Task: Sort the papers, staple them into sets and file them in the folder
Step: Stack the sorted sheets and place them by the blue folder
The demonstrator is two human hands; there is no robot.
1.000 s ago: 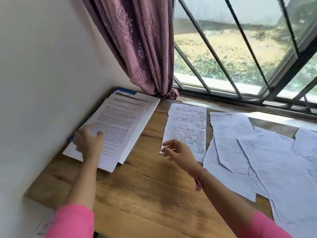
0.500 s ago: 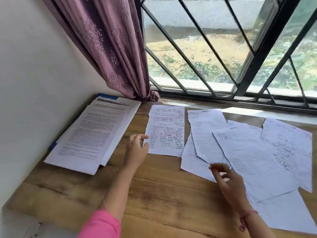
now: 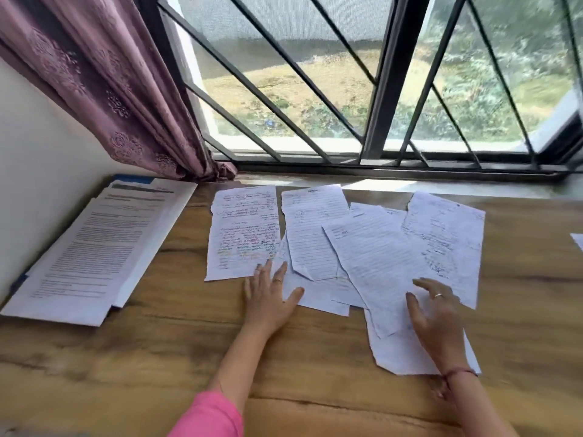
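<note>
Several loose handwritten sheets lie overlapping on the wooden table in the middle of the head view. One sheet with coloured writing lies apart at their left. My left hand lies flat with straight fingers on the lower edges of the sheets there. My right hand rests with spread fingers on the lower part of a large lined sheet. A stack of printed pages sits on a blue folder against the left wall. No stapler is in view.
A purple curtain hangs at the back left, touching the table corner. A barred window runs along the table's far edge. Another paper corner shows at the right border. Bare wood lies in front of the papers.
My left hand left the printed stack and moved right onto the loose sheets. My right hand moved right onto the large lined sheet. The view swung right.
</note>
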